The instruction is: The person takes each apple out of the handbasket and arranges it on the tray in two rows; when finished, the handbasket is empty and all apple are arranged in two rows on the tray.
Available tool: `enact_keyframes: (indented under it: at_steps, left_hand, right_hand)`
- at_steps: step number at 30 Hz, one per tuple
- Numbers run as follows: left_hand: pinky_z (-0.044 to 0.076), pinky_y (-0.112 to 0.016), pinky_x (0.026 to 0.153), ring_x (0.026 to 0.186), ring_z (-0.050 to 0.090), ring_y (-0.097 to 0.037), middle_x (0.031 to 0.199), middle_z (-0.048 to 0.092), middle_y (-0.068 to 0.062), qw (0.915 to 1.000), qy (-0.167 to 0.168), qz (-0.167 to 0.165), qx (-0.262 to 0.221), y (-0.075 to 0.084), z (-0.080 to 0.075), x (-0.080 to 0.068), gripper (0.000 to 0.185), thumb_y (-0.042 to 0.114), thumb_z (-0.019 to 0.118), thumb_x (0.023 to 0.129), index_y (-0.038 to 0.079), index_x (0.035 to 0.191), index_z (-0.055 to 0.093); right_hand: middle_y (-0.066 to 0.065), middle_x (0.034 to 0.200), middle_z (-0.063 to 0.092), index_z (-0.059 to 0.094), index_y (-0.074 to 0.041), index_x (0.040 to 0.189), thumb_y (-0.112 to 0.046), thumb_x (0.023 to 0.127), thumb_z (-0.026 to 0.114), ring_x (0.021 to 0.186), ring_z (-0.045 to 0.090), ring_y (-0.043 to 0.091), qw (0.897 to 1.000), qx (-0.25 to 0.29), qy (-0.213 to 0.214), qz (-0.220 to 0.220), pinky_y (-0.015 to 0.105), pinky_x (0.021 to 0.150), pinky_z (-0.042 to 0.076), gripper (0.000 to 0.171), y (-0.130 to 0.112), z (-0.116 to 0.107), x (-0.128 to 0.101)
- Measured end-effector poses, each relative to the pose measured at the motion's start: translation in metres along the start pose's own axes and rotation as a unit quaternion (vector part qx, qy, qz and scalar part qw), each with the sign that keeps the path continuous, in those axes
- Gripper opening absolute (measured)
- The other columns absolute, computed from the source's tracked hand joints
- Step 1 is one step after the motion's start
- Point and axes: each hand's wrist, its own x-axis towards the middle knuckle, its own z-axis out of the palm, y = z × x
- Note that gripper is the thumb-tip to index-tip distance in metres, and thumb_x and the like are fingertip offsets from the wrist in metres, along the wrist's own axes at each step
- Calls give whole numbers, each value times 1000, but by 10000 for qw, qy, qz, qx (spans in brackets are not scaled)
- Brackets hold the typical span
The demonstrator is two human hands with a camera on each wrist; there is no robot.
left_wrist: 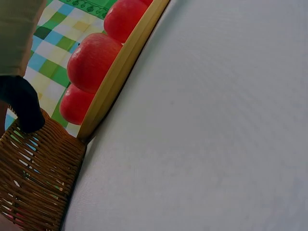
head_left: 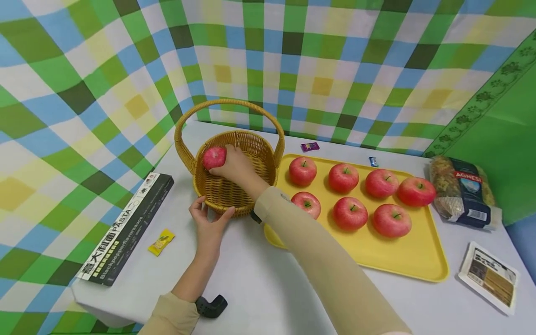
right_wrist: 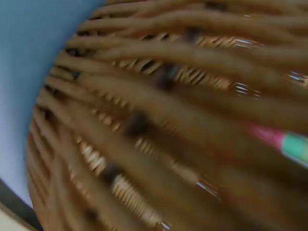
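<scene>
Apple [head_left: 214, 157] sits gripped in the curled right hand [head_left: 233, 166] fingers inside the basket [head_left: 228, 193], directly above its floor, while the left hand [head_left: 208, 223], fingers spread, braces the near wall.

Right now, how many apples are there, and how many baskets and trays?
Apples on the yellow tray: 7
Apples in the right hand, over the basket: 1
Wicker basket: 1
Yellow tray: 1
Total: 10 things
</scene>
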Motion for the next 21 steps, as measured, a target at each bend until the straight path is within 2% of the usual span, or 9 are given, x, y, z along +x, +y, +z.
enact_keyframes:
  at_steps: [10,16,21]
  left_hand:
    - [31,-39,111,144,13,-21,156,-1,-1,10000,-40,-49,74,1,2,-1,77,4,74,84,13,137,19]
    - [30,-37,111,144,12,-18,156,0,0,10000,-74,4,0,-1,3,0,77,7,77,82,15,134,21]
    - [29,-37,112,144,11,-18,156,0,-1,10000,15,-22,-55,-1,1,0,76,6,77,82,14,133,21]
  right_hand:
    - [12,135,48,35,-7,144,-40,78,78,120,51,27,9998,58,4,213,39,100,44,85,3,13,11]
    - [9,125,53,43,-7,134,-41,79,78,113,55,23,9995,-103,264,152,35,95,47,74,7,21,16]
    - [9,121,55,41,-6,132,-43,78,78,110,57,22,9992,127,351,121,33,93,49,75,10,29,20]
